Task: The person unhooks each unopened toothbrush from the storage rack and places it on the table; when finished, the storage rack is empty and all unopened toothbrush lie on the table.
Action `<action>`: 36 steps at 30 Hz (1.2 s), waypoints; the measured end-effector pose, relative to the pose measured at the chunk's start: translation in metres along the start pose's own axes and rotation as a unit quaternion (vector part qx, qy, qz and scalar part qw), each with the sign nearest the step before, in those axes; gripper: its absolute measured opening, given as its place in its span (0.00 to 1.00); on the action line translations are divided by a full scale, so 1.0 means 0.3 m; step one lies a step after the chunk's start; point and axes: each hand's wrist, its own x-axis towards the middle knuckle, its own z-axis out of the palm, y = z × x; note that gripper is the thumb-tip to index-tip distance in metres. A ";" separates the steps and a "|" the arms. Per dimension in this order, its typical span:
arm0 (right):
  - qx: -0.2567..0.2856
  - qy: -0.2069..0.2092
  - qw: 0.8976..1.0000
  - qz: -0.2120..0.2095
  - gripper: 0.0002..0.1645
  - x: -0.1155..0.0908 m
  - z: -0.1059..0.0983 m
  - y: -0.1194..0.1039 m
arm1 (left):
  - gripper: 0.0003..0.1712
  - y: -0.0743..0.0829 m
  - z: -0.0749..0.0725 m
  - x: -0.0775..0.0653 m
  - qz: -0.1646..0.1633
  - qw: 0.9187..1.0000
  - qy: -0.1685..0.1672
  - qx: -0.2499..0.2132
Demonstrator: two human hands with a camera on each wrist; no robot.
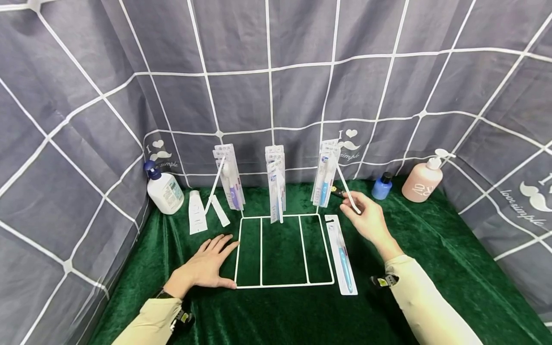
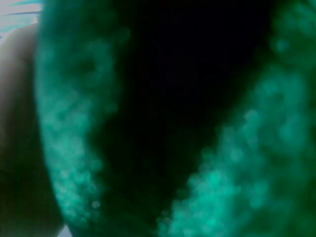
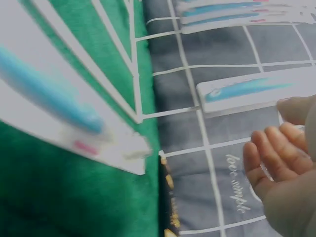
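Note:
A white wire rack [image 1: 284,286] stands on the green cloth, with packaged toothbrushes on its hooks: a left group [image 1: 230,184], a middle group [image 1: 276,187] and a right group [image 1: 324,179]. My left hand [image 1: 207,268] lies spread beside the rack's left side, its thumb at the near corner. My right hand [image 1: 366,215] is by the tip of the right hook [image 1: 347,187], fingers loosely bent; nothing shows in them in the right wrist view. A blue packaged toothbrush [image 1: 343,258] lies right of the base. The left wrist view is mostly dark, blurred cloth.
Two white tubes, a larger one [image 1: 197,213] and a smaller one [image 1: 221,211], lie at left near a white pump bottle [image 1: 166,194]. At right stand a blue bottle [image 1: 382,188] and a pink pump bottle [image 1: 423,182]. A black-and-gold item [image 1: 338,191] lies behind my right hand.

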 end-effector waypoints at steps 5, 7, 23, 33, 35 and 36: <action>0.125 0.017 0.991 -0.042 0.23 0.056 -0.006 -0.044 | 0.65 -0.002 -0.001 0.000 0.000 1.000 -0.003 0.001; 0.163 0.022 0.985 -0.058 0.25 0.073 -0.008 -0.077 | 0.65 -0.002 -0.002 0.001 0.001 1.000 -0.002 0.001; 0.336 0.035 0.938 -0.078 0.30 0.172 0.059 -0.127 | 0.65 -0.004 0.005 0.002 0.005 1.000 0.004 -0.006; 0.328 0.035 0.943 -0.041 0.24 0.184 0.080 -0.153 | 0.65 0.000 -0.002 0.001 0.001 1.000 0.000 -0.004; 0.330 0.034 0.943 -0.038 0.23 0.185 0.085 -0.151 | 0.65 0.000 -0.002 0.001 0.000 1.000 0.001 -0.005; 0.326 0.035 0.944 -0.037 0.23 0.185 0.087 -0.151 | 0.65 0.000 -0.002 0.001 0.000 1.000 0.001 -0.005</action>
